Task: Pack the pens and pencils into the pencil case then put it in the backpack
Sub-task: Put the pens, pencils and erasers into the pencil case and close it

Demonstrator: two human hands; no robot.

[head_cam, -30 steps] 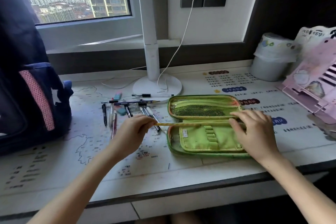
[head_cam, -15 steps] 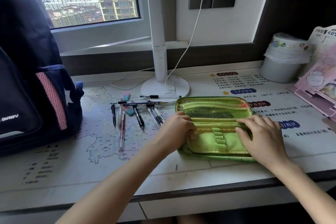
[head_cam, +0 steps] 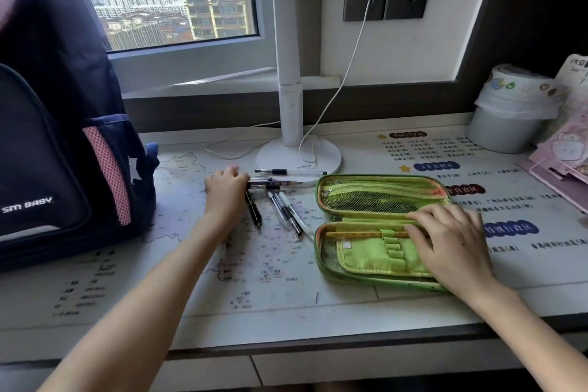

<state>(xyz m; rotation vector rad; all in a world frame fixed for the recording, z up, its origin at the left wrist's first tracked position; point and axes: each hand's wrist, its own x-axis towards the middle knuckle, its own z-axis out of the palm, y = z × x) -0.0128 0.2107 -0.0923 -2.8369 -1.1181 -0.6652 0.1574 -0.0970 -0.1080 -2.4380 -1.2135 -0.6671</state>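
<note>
The left hand (head_cam: 226, 192) lies on the near ends of the loose pens (head_cam: 286, 212), fingers curled down over them. Whether it has closed round one cannot be told, as the fingertips are hidden under the hand. The right hand (head_cam: 453, 247) rests with fingers spread and fairly straight on the right end of the open pencil case (head_cam: 366, 259), pressing it flat against the bench (head_cam: 286, 312).

Just off the right hand's fingertips, one yellow pencil (head_cam: 359, 234) lies along the top of the case's lower half. That looks like the only item packed. Between the two hands, and beyond the left one, several pens are scattered on the bench.

So the task seems to be at an early stage. The pens remain to be loaded, the case zipped, then carried to the backpack (head_cam: 57, 149), which stands upright beyond the left hand on the far left.
</note>
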